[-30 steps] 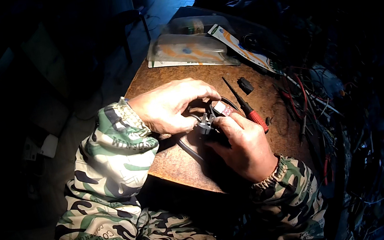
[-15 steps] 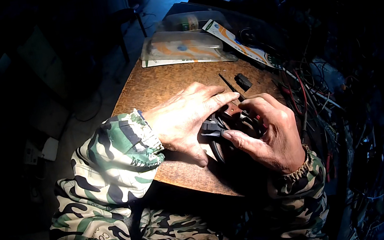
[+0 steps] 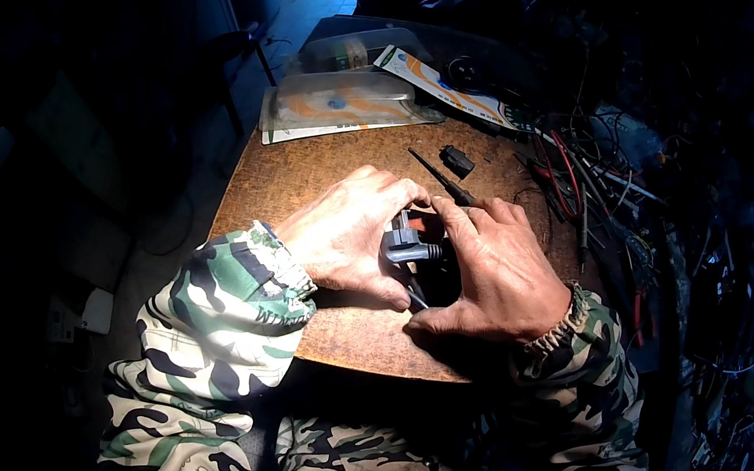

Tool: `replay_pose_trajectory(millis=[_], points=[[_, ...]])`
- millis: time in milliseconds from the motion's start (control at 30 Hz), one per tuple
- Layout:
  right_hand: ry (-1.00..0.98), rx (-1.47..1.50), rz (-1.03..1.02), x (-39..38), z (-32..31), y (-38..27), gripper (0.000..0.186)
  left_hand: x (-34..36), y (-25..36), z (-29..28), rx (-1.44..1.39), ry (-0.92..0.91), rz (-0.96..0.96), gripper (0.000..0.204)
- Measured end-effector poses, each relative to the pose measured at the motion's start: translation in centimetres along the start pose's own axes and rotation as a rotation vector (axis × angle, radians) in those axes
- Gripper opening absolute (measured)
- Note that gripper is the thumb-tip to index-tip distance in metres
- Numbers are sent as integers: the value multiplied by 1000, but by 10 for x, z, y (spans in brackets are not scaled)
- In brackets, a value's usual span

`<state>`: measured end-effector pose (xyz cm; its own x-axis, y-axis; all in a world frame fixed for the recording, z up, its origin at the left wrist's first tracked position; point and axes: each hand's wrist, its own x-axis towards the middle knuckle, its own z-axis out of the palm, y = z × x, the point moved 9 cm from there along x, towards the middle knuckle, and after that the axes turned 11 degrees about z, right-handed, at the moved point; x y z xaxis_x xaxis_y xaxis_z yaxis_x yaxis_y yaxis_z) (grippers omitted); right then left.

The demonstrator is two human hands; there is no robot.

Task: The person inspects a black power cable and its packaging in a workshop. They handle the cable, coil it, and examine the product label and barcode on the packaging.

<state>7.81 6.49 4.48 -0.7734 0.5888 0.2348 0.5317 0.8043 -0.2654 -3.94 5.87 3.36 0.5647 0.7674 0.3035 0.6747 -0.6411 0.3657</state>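
Cupping the dark grey plug point(image 3: 407, 250) calls for a light, even touch, since it sits btwn both hands, over the near part of the wooden table point(image 3: 287, 176). L hand point(image 3: 343, 241) arches round its left side, thumb and forefinger spread apart, not pinching; can't tell if the palm touches the plug. R hand point(image 3: 506, 264) is opposite, thumb and forefinger spread wide w/ the plug's ribbed cord end in the gap; can't tell whether its other fingers grip anything underneath. The two forefinger tips meet, or nearly, just beyond the plug.

To do this well, prob. best to steady the body w/ L thumb and forefinger and let R guide the cord point(image 3: 415, 291) — no sharp bend at the ribbed end, no pull on it. Keep the pale prongs point(image 3: 405, 221) free of fingertips. Watch R knuckles: the screwdriver point(image 3: 439, 177) lies just beyond them, shaft toward the far left, so a careless sweep could roll it. Small black block point(image 3: 457, 160) is right by the shaft — leave it be.
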Motion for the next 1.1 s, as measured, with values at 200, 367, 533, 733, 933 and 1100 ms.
replay_pose_trajectory(millis=[200, 367, 533, 733, 933, 1100], points=[[56, 246, 43, -1, -5, 5, 69, 5, 9, -18, -53, 255, 63, 80], [28, 196, 126, 3, 0, 7, 58, 3, -1, -13, -116, 134, -44, 98], [67, 357, 251, 7, 4, 27, 53, 0, 1, -22, 88, 165, -8, 102], [181, 953, 289, 12, -7, 56, 51, -11, -36, -29, -522, 413, -349, 59], [166, 1367, 283, 18, -13, 56, 39, -6, -48, -29, -1320, 894, -203, 44], [207, 1538, 347, 12, -12, 80, 39, 13, -44, -7, -1581, 711, -181, 44]])
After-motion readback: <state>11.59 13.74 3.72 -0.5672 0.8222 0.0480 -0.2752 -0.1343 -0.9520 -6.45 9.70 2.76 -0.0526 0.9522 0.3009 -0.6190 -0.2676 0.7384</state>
